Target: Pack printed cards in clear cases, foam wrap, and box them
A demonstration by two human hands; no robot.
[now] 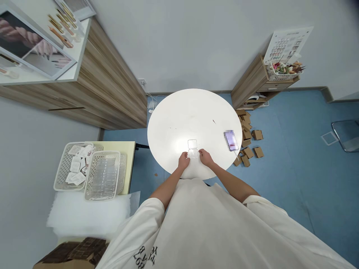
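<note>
A small clear plastic box [192, 148] lies unfolded on the white round table [179, 108], its two square halves one behind the other. My left hand [184, 161] rests at the left edge of the nearer half, fingers loosely curled, with a gap between thumb and fingertips. On the opposite side, my right hand [206, 157] is close to the right edge, its fingers bent and slightly apart. Neither hand visibly grips anything. Whether the fingertips touch the box is too small to tell. I cannot make out any contents in the box.
A phone [231, 140] with a cable lies at the table's right. Small brown cartons [246, 134] litter the floor beyond. At left, a side table carries a basket of paper packets [75, 164], a basket of clear boxes [103, 175] and white foam sheets [86, 215]. Wooden cabinets [112, 74] stand behind.
</note>
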